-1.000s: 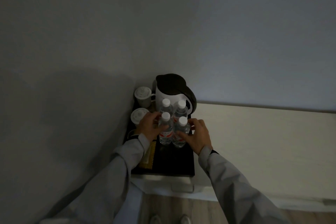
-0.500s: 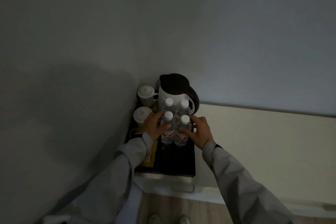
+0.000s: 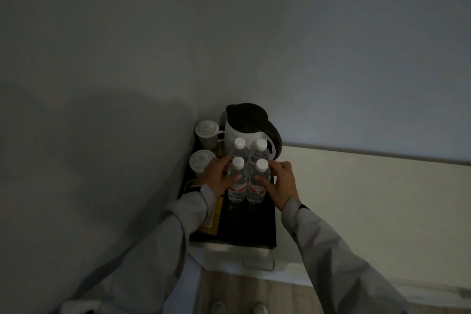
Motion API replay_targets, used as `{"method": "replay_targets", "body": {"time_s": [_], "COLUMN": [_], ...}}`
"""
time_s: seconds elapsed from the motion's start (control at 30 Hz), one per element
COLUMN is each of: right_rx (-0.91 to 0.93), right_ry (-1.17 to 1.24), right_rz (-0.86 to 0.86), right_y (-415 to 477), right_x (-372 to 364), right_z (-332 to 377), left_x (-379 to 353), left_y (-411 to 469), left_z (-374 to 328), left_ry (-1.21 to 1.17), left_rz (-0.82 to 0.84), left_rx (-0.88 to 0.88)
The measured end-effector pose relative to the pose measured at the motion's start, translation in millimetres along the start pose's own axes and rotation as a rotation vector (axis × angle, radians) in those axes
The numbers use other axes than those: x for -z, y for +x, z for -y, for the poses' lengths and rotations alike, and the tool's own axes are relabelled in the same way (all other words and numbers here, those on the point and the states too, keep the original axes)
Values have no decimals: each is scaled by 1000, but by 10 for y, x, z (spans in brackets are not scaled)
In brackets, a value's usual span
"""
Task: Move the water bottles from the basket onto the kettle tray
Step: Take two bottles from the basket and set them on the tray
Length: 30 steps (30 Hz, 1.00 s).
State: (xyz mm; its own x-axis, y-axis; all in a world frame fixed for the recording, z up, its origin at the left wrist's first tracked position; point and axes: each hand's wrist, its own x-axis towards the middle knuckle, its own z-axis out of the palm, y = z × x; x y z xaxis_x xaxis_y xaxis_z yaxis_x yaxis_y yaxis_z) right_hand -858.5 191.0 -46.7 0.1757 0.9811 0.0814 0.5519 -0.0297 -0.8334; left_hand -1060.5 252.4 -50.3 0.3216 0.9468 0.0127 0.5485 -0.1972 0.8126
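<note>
Several clear water bottles with white caps stand upright in a tight block on the black kettle tray (image 3: pixel 257 227), just in front of the white kettle with a dark lid (image 3: pixel 244 125). My left hand (image 3: pixel 216 177) is wrapped around the front left bottle (image 3: pixel 237 186). My right hand (image 3: pixel 280 183) is cupped against the front right bottle (image 3: pixel 257 185). The two rear bottles (image 3: pixel 248 151) stand behind, touching the front ones. No basket is in view.
Two white lidded cups (image 3: pixel 207 134) stand at the tray's left side against the wall corner. A gold-edged card (image 3: pixel 211 219) lies on the tray's left. A pale counter (image 3: pixel 369 199) stretches to the right; wooden floor lies below.
Both hands stay on the front pair of bottles. The right hand's fingers have shifted slightly along its bottle; the bottles still stand in the same block.
</note>
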Motion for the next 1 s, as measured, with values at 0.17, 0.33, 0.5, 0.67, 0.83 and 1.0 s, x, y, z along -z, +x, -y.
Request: {"method": "replay_targets", "body": {"time_s": [0.17, 0.33, 0.5, 0.67, 0.83, 1.0], "right_rx": [-10, 4, 26, 22, 22, 29], "right_ry": [0, -10, -17, -15, -4, -13], "right_rz": [-7, 38, 58, 82, 62, 58], "right_y": [32, 59, 26, 19, -7, -6], "right_x": [-7, 46, 62, 54, 34, 16], "right_z": [-3, -53, -96, -97, -94, -99], "left_x": [2, 2, -1, -4, 37, 58], "left_y": [14, 15, 3, 19, 39, 43], "left_z": [-3, -6, -14, -32, -48, -64], "left_ry": [-6, 16, -8, -11, 2, 3], "left_rz": [11, 14, 0, 5, 49, 66], "left_rx": [15, 14, 9, -10, -18, -14]}}
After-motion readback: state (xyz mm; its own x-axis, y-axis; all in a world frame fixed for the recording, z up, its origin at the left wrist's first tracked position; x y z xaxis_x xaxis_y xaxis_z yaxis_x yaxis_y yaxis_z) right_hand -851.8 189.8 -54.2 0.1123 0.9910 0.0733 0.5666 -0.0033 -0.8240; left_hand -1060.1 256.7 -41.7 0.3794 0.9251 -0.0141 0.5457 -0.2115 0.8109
